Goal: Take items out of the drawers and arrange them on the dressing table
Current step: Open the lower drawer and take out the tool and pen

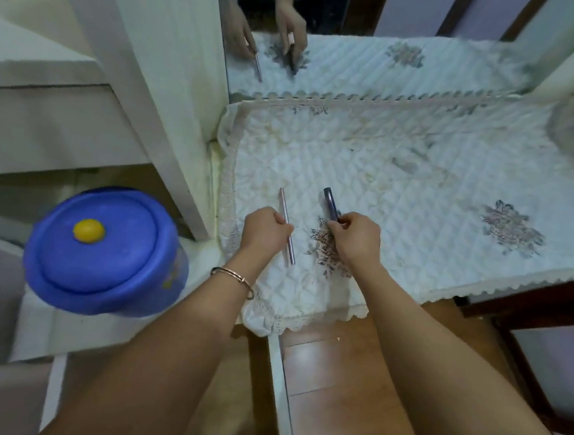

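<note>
My left hand (266,230) grips a thin pink pencil-like stick (284,203) that lies slanted over the white quilted cloth (420,166) covering the dressing table. My right hand (356,236) pinches the near end of a dark blue tube (330,203), whose far end points away from me just above the cloth. Both items sit near the table's front left corner, about a hand's width apart. No drawer interior is visible.
A mirror (397,16) at the back reflects both hands and the cloth. A white cabinet post (159,80) stands left of the table. A blue lidded bucket (104,254) with a yellow knob sits on the floor at left. A dark wooden frame (530,298) is at right.
</note>
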A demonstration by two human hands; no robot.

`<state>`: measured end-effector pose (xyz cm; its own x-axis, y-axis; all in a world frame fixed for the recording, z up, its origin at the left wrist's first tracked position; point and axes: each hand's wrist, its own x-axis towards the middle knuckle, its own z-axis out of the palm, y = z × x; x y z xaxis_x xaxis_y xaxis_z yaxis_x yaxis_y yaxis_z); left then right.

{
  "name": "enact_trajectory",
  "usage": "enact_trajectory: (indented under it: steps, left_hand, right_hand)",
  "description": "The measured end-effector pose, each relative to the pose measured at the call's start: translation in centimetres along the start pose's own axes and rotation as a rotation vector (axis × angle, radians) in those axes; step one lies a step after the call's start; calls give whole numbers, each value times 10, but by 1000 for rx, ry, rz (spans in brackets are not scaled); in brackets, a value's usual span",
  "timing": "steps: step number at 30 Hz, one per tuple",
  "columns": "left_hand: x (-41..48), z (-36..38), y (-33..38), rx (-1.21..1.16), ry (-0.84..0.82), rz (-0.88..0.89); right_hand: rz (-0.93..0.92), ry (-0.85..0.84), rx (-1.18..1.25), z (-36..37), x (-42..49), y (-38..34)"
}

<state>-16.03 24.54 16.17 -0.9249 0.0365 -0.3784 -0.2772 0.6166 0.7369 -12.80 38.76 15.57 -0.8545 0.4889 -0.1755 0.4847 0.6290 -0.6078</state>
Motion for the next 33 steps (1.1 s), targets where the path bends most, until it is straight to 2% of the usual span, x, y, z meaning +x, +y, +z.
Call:
enact_trajectory:
  steps: [7,11,15,18,21,24,26,33]
  left_hand:
    - [-12,0,-15,-13,-18,46]
    - [-59,-25,-37,-7,8,135]
    - [-124,-54,-110,29,-44,109]
    - [-195,-88,-193,97,-87,-3]
    - [-263,-108,-266,249,-91,-17]
    - [-305,-114,-314,293,-53,21]
    - [-319,-111,-335,325,-7,109]
    - [-333,-99,-352,370,157,182]
  right_hand:
    - [-23,64,107,9,-17,14]
    - [-166,97,92,3,-64,15]
    - [-242,-13,85,0,-146,32]
    - [-248,-207,-64,16,-227,63]
    - [-280,-272,-211,34,-295,90]
    - [-342,-271,-287,50,-336,101]
    - [-326,-235,-297,56,-355,99]
    - [-336,-146,-362,71,-373,103]
